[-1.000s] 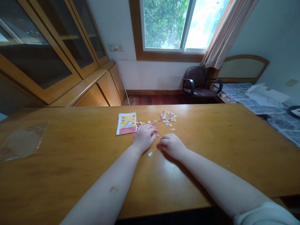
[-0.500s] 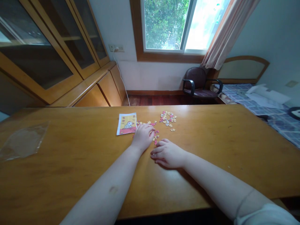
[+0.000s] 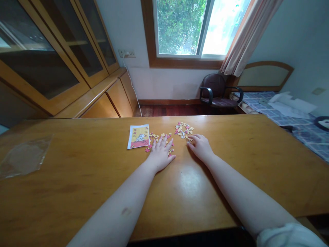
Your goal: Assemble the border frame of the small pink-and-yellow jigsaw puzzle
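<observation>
My left hand (image 3: pixel 160 155) lies with fingers spread over a loose group of jigsaw pieces (image 3: pixel 170 150) in pink, yellow and white, hiding some of them. To the right, my right hand (image 3: pixel 201 147) is closed, its thumb and fingertips pinched at a jigsaw piece (image 3: pixel 188 140) on the near edge of the other pile. That pile of jigsaw pieces (image 3: pixel 183 128) forms a rough ring on the tabletop. A small picture card (image 3: pixel 139 136) with a white animal on yellow and pink rests left of the spread group.
A clear plastic bag (image 3: pixel 25 154) lies flat at the left of the wooden table (image 3: pixel 102 178). Beyond the far edge are a dark office chair (image 3: pixel 216 91) and a bed (image 3: pixel 277 106). A glass-fronted cabinet (image 3: pixel 77 82) stands at the left.
My right hand has moved away and to the right, from beside the left hand to the ring-shaped pile. My left hand has flattened and spread its fingers over the pieces.
</observation>
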{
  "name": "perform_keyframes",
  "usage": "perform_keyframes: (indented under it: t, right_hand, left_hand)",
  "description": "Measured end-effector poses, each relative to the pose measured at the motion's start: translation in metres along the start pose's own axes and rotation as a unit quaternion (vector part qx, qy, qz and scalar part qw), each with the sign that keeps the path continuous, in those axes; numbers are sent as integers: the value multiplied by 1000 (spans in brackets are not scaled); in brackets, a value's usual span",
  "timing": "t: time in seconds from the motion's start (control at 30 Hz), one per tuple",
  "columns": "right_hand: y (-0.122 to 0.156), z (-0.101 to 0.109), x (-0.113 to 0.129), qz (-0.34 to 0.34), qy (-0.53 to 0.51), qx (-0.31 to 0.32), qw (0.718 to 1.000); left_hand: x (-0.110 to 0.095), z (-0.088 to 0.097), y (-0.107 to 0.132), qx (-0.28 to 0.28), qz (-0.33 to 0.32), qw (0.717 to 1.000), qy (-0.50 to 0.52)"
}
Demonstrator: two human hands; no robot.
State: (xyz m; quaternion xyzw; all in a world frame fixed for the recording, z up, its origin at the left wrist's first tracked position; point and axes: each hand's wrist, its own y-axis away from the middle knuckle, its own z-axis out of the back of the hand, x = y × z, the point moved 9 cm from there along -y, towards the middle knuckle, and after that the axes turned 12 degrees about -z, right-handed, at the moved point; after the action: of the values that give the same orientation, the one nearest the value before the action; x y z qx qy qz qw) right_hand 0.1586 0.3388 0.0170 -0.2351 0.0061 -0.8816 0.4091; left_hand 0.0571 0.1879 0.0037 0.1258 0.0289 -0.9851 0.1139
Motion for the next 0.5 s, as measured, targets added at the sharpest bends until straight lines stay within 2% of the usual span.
perform_keyframes:
  t: [0.1, 0.27, 0.4, 0.5]
  right_hand:
    - [6, -7, 7, -1, 24, -6, 1000]
    - [6, -28, 6, -65, 90, 18, 994]
    - [-13, -38, 8, -94, 111, 53, 988]
    - [-35, -45, 11, -106, 118, 81, 984]
  left_hand:
    - [5, 1, 0, -13, 20, 1000, -7]
    - [17, 1, 1, -36, 47, 998, 1]
    - [24, -1, 2, -42, 65, 997, 9]
    - [32, 1, 6, -53, 116, 992, 4]
